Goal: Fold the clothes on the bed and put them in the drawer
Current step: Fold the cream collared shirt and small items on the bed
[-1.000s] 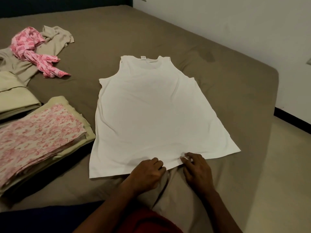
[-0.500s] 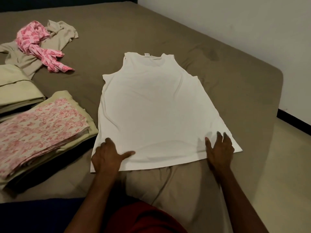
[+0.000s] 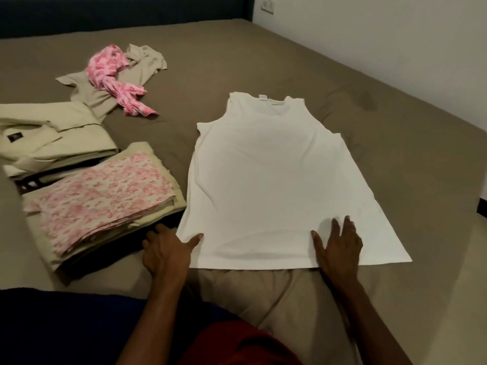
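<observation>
The left hand [image 3: 166, 252] lies flat with fingers spread at the near left corner of the white sleeveless top [image 3: 266, 185], thumb reaching onto the hem, the other fingers off the cloth on the bed's brown sheet [image 3: 263, 54]; the right hand [image 3: 338, 247] presses down flat as well, fingers straight and pointing away, on the hem towards the right side; neither hand grasps anything. The top is spread smooth in the middle of the bed, neck away from the person, hem nearest them, its right corner running out past the right hand.

Just to the left of the top sits a folded stack, a pink floral cloth [image 3: 100, 191] on top of beige pieces; the left hand's fingers come close to its near edge; behind that is a folded cream garment [image 3: 52, 133] with a small dark label. Farther up the bed a crumpled beige garment [image 3: 105, 93] lies unfolded, with a twisted pink patterned piece [image 3: 116, 77] thrown across it; a white wall [image 3: 382, 35] runs along the right side.
</observation>
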`<state>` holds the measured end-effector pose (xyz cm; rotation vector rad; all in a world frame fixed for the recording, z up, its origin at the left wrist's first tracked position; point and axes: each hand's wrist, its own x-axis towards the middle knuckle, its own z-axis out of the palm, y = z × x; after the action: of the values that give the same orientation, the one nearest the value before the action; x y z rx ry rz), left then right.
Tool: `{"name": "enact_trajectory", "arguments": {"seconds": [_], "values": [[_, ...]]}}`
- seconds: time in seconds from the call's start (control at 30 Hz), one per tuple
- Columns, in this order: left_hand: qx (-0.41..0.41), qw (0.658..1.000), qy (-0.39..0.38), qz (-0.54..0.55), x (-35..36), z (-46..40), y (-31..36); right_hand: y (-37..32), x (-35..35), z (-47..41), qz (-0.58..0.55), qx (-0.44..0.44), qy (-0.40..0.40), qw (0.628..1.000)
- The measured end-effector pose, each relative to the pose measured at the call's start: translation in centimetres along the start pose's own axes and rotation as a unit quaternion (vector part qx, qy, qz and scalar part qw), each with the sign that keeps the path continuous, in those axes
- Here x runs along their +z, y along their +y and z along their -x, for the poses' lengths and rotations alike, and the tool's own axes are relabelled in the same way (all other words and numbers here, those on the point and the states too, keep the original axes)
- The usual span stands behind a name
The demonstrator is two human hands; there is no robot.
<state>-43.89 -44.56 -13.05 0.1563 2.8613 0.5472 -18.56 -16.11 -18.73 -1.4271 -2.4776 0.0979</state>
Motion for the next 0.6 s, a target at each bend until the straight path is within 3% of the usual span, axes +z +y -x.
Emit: {"name": "enact_trajectory", "arguments": {"seconds": [0.13, 0.23, 0.3, 0.4, 0.47, 0.6], "values": [[-0.035, 0.985, -0.097, 0.136, -0.7, -0.8, -0.4, -6.8, 1.4, -0.3, -0.054, -0.068, -0.015, 0.996], [-0.029, 0.966, -0.115, 0.228, -0.7, -1.1, -0.7, -12.1, 1.5, -1.3, -0.093, -0.142, -0.028, 0.985], [-0.067, 0.925, -0.133, 0.351, -0.3, -1.3, -0.8, -14.6, 2.0, -2.1, -0.087, -0.191, -0.038, 0.977], [-0.168, 0.811, -0.177, 0.531, -0.1, -1.6, -0.5, -15.8, 3.3, -2.0, -0.076, -0.182, -0.110, 0.974], [-0.218, 0.746, -0.221, 0.589, 0.0, -1.6, -0.7, -15.0, 3.9, -1.4, -0.057, -0.201, -0.124, 0.970], [-0.214, 0.719, -0.310, 0.584, 0.3, -0.1, -1.1, -12.5, 1.8, -0.1, -0.203, -0.242, -0.143, 0.938]]}}
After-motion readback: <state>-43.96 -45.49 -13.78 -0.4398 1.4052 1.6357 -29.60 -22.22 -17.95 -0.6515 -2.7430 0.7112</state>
